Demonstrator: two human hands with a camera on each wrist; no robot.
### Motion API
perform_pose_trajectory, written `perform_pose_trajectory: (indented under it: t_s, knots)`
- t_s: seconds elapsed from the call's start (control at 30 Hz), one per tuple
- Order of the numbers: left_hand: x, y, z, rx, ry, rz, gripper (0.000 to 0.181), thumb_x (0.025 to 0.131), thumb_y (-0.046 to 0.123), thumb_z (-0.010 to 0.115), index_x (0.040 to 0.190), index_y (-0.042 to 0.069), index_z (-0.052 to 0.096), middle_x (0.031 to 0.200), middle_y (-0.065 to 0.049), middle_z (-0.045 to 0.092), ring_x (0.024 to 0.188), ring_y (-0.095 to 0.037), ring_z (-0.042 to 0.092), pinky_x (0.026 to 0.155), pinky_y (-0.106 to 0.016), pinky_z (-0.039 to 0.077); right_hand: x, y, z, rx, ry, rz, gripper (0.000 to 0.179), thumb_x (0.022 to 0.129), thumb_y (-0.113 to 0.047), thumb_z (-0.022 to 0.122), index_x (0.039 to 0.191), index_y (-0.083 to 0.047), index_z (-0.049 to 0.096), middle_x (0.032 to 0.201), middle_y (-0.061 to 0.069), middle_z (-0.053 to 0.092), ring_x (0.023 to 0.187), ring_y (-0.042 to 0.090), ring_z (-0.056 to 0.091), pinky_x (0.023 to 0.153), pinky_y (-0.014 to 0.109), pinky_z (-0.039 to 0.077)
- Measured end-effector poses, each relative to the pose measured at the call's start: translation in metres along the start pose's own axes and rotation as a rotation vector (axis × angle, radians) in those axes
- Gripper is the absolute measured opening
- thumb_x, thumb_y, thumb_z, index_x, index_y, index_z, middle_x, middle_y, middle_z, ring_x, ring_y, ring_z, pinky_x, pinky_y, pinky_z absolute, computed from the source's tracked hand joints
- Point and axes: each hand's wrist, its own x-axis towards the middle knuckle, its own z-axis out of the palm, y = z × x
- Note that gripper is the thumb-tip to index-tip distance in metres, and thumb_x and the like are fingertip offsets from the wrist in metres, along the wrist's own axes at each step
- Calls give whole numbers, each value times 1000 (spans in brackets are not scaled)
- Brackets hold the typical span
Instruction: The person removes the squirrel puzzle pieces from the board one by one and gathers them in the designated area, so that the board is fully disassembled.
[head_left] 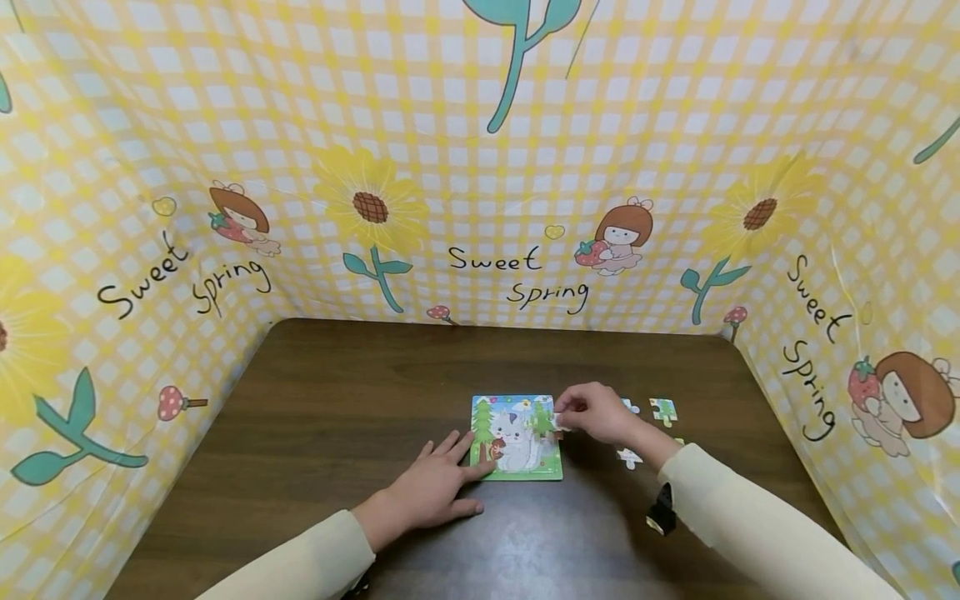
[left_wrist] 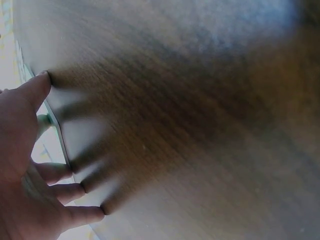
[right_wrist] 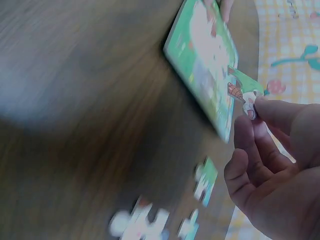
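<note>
A square jigsaw puzzle [head_left: 517, 454] with a white kitten picture and green trees lies flat on the table. My right hand [head_left: 596, 412] pinches a puzzle piece [right_wrist: 243, 87] between thumb and fingertips, over the puzzle's right edge. In the right wrist view that piece shows green, white and a brown striped patch. Fingers spread, my left hand [head_left: 435, 483] rests at the puzzle's left side, one finger reaching onto the picture. The left wrist view shows the left hand's fingertips [left_wrist: 95, 214] down on the wood, with the puzzle mostly hidden behind the hand.
Several loose puzzle pieces lie right of the puzzle, among them a green one [head_left: 663, 409] and a whitish one [head_left: 628, 458]; the right forearm partly covers some. The dark wooden table [head_left: 337, 392] is enclosed by a yellow checked cloth [head_left: 480, 192] at the back and sides.
</note>
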Motion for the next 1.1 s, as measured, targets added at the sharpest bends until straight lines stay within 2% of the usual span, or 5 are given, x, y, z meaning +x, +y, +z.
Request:
perform_pose_trajectory:
  t_s: [0.2,0.47,0.67,1.0,1.1]
  knots:
    - [-1,-1,1,-8,-1,-2,63,99,59,58,157,42,41,169,-20,24,152,-46,28,109,-72,34,-19,21,-13,3,-8,36,5,95,-11,73,97,-8,76,81,0,71,73,17,63,64,32,51]
    - [-1,-1,2,-14,-7,-6,64,99,60,58,157,43,40,169,-19,23,153,-46,27,110,-72,34,-34,36,-16,-43,-36,51,8,96,-9,70,99,-6,76,81,0,71,69,15,62,64,31,50]
    - [-1,1,2,1,-4,-10,63,99,60,59,157,42,41,169,-19,23,153,-45,27,110,-72,34,-35,44,-13,-117,-29,34,6,94,-12,73,96,-8,76,80,-4,71,68,10,61,64,33,51]
    - [1,0,3,1,-1,-10,64,98,61,58,157,44,39,169,-18,22,153,-45,27,110,-71,34,-30,49,-7,-203,18,53,2,90,-12,77,89,-11,78,81,-7,73,69,8,61,67,33,52]
    - [1,0,2,-7,1,-12,65,98,61,59,157,43,40,169,-19,23,153,-46,27,110,-72,34,-28,48,-6,-234,25,47,6,89,-11,76,85,-15,78,80,-8,73,67,7,61,67,34,53]
